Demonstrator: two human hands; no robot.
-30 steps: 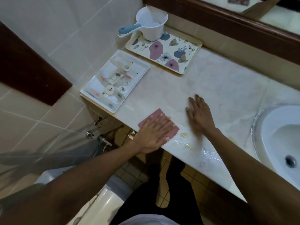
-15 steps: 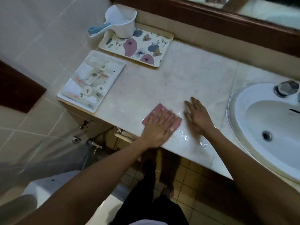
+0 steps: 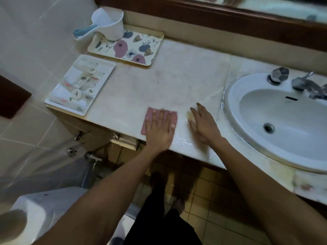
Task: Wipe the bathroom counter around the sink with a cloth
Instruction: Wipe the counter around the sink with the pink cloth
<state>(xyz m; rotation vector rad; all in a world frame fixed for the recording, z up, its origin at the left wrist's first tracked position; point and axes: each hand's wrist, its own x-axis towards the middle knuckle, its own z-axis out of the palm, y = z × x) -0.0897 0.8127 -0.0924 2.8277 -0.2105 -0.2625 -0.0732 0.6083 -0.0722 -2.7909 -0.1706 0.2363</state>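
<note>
Across the frame's middle runs the desk [image 3: 177, 82], with the sink [image 3: 276, 121] now fully in view at right. At upper left sit two trays [image 3: 127, 48] and a scoop [image 3: 109, 23]. Left hand [image 3: 159, 131] has slid right, pressed flat and spread on the pink cloth [image 3: 150, 119], long axis running toward the wall. Right hand [image 3: 203, 124] lies flat and empty just beside it.

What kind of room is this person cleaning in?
Most likely a bathroom: a white sink with a metal tap is set into a marble counter, a mirror hangs above, and a toilet stands below left.
</note>
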